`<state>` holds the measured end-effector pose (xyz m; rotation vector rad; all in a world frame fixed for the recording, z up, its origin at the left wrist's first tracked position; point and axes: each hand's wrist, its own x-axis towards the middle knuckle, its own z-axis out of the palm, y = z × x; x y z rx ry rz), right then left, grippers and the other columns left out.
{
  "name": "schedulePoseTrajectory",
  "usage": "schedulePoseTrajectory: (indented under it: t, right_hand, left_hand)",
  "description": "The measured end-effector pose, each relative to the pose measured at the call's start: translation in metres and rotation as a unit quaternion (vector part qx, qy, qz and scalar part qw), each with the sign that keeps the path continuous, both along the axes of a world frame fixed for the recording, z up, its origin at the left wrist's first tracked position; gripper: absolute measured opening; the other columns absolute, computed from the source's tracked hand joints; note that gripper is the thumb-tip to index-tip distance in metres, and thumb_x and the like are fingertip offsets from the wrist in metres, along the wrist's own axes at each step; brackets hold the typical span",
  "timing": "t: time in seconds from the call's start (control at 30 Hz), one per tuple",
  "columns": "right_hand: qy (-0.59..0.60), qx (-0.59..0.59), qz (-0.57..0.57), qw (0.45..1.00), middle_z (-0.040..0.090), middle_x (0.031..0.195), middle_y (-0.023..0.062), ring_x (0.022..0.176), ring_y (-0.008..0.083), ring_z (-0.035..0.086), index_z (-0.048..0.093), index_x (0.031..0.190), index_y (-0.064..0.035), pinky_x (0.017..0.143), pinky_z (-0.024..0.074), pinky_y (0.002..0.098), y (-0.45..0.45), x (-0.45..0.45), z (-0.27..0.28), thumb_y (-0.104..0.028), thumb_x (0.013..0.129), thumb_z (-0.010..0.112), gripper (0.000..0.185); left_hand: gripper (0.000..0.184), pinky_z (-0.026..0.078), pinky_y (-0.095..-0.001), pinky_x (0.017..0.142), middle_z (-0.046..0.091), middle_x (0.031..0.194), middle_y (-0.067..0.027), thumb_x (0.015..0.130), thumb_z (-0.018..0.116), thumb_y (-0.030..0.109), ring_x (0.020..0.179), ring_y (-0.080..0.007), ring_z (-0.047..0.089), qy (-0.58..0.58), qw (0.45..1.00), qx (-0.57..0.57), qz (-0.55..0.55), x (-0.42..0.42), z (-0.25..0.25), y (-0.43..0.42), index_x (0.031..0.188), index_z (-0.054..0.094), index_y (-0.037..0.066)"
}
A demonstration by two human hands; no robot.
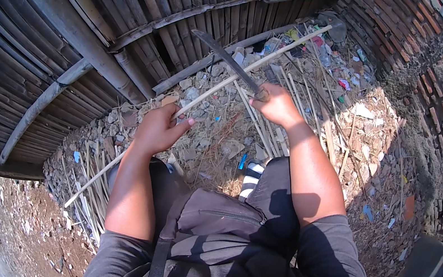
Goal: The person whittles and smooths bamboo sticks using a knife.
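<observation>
A long pale bamboo stick (214, 90) runs slantwise across the view, its far end at the upper right and its near end low on the left. My left hand (159, 128) is closed around its middle. In my right hand (278, 104) is the handle of a machete (227, 59), whose dark, curved blade points up and left. The blade crosses the stick beyond my left hand; whether they touch I cannot tell. Several split bamboo strips (260, 122) lie on the ground below my right hand, and more strips (90, 191) lie beside my left forearm.
A bamboo slat wall (154, 10) rises ahead and left, and a brick wall (414, 58) stands on the right. Rubble and litter (344, 71) cover the ground. A black bag (222, 215) rests on my lap above a striped sandal (251, 181).
</observation>
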<state>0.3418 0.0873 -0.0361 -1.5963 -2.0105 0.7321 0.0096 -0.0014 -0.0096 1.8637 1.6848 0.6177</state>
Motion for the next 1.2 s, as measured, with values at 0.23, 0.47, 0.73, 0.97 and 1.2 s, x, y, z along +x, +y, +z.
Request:
schedulePoseTrajectory:
  t: [0.23,0.47,0.73,0.97,1.2]
  right_hand:
    - [-0.11,-0.016,0.048,0.993,0.071,0.123,0.0225,0.119,0.0399,0.067,0.069,0.132,-0.0076,0.104,0.0529,0.0457,-0.007,-0.012,-0.002,-0.039,0.085,0.083,0.058]
    - [-0.193,-0.096,0.141,0.966,0.072,0.126,0.018,0.12,0.0364,0.068,0.07,0.134,-0.0158,0.104,0.055,0.046,-0.013,-0.041,0.01,-0.034,0.086,0.083,0.053]
    - [-0.166,-0.082,0.095,0.978,0.069,0.133,0.0176,0.126,0.0359,0.065,0.069,0.136,-0.0167,0.108,0.0524,0.0457,-0.018,-0.035,0.016,-0.036,0.087,0.082,0.054]
    - [-0.161,-0.073,0.046,0.983,0.068,0.135,0.019,0.128,0.0364,0.064,0.069,0.134,-0.0164,0.109,0.0517,0.0452,-0.02,-0.027,0.026,-0.04,0.086,0.081,0.055]
    - [-0.117,-0.027,0.04,0.992,0.072,0.12,0.0234,0.118,0.0395,0.067,0.07,0.124,-0.0066,0.102,0.0535,0.0468,-0.014,-0.011,0.014,-0.041,0.082,0.084,0.057]
  left_hand:
    - [0.061,0.054,-0.0466,0.074,0.071,0.082,-0.0167,0.09,0.074,0.061,0.082,-0.0358,0.073,0.066,0.994,-0.08,-0.017,-0.003,0.008,0.0,0.105,0.072,0.002]
    - [0.066,0.056,-0.0484,0.082,0.075,0.092,-0.0207,0.09,0.073,0.064,0.093,-0.0397,0.074,0.108,0.988,-0.098,-0.042,0.001,0.0,0.002,0.111,0.073,0.002]
    - [0.066,0.056,-0.0487,0.084,0.075,0.094,-0.0218,0.09,0.073,0.063,0.095,-0.0405,0.074,0.108,0.989,-0.093,-0.032,-0.002,-0.001,0.002,0.109,0.073,0.0]
    - [0.066,0.056,-0.0493,0.083,0.075,0.093,-0.0218,0.089,0.073,0.064,0.093,-0.0412,0.074,0.122,0.988,-0.097,-0.022,-0.002,0.0,0.002,0.106,0.073,0.0]
    - [0.064,0.054,-0.0493,0.078,0.073,0.087,-0.0212,0.09,0.074,0.062,0.086,-0.0405,0.073,0.128,0.988,-0.09,0.001,-0.007,0.007,0.002,0.103,0.072,-0.001]
